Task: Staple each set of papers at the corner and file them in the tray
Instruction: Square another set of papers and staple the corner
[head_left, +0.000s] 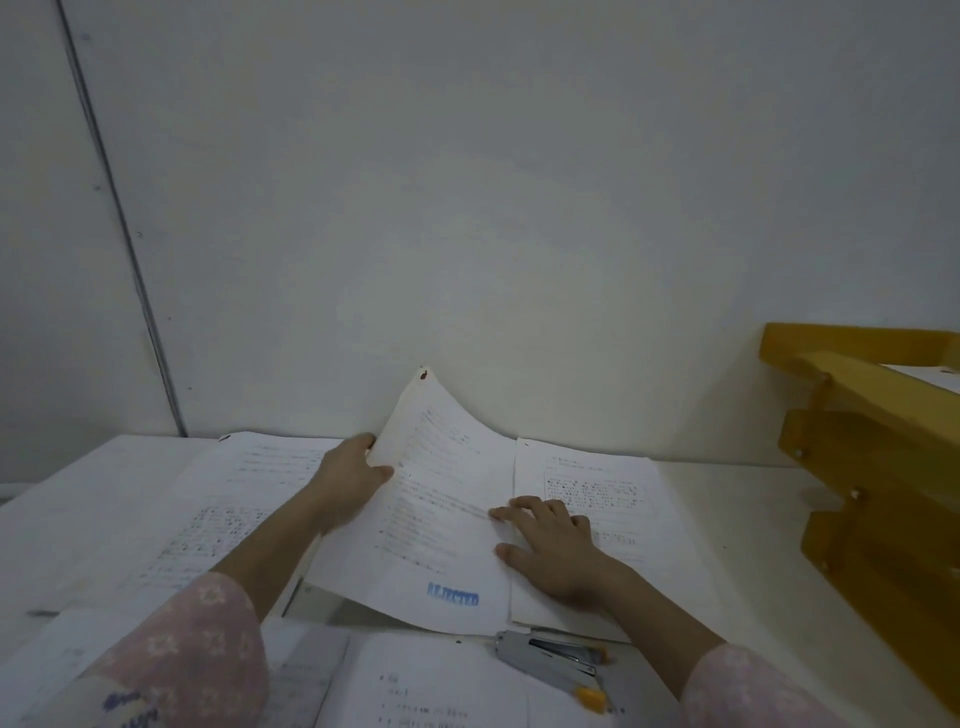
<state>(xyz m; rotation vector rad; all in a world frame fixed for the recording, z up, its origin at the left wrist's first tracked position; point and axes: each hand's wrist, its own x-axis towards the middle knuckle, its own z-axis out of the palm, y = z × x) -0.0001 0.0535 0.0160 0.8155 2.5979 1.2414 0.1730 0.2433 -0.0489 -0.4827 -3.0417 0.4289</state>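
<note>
Our left hand (353, 480) is closed on the left edge of a paper set (441, 519), thumb on top and fingers curled behind, lifting that side so the sheet bows up toward the wall (519, 208). A dark mark sits at its raised top corner; we cannot tell whether it is a staple. A blue REJECTED stamp (453, 594) shows near its lower edge.

Our right hand (556, 551) lies flat and spread, fingers loosely extended, gripping nothing. Its fingertips press the right margin of the lifted set, and the palm rests on a second printed sheet (597, 499) lying just beside it on the desk (727, 519).

The stapler (553, 660), grey metal with yellow tips, lies near the front edge just below the lifted set; neither hand touches it.

More printed pages are spread to the left (218, 509) and another lies at the bottom (431, 686), all loose on the desk.

The yellow wooden tray (872, 457) stands at the right, well apart from both hands. A white sheet edge shows in its top tier, so we judge at least one set is filed.

Progress, as we read it: partway. This set looks to be at the gathering or squaring step, and several piles remain to staple and file.
</note>
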